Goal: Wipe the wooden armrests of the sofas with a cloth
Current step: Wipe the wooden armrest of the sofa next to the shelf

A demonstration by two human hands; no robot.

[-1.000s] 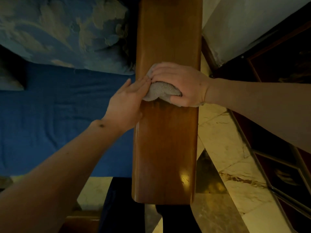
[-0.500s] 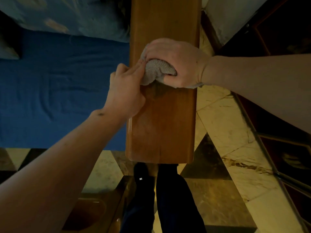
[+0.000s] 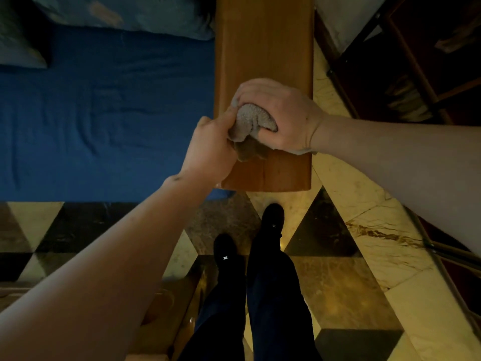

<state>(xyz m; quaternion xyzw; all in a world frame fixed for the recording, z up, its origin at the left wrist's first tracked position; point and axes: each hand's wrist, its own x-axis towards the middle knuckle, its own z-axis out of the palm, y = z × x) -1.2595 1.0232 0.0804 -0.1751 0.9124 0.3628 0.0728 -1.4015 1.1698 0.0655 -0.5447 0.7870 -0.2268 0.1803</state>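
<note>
Armrest (image 3: 263,48) is the wooden one on the right side of the blue sofa seat (image 3: 104,113), and I've got the cloth (image 3: 250,126) sitting on it close to the front end, kinda toward the seat-side edge. My right hand (image 3: 281,115) is curled over the top of the cloth, squeezing it into a lump, and my left hand (image 3: 210,149) has its fingers closed on the loose bit hanging off the seat side.

Stuff that could go sideways, I think: the cloth is all wadded up, so only a small patch probably touches the wood, and I'd likely leave streaks or miss strips along both long edges. I'm also almost at the front end of the armrest, so one more pull toward me and the cloth slides right off onto the tiled floor (image 3: 364,230) by my shoes (image 3: 272,217). And with both hands tugging the same rag, it could just pop out of one grip.
</note>
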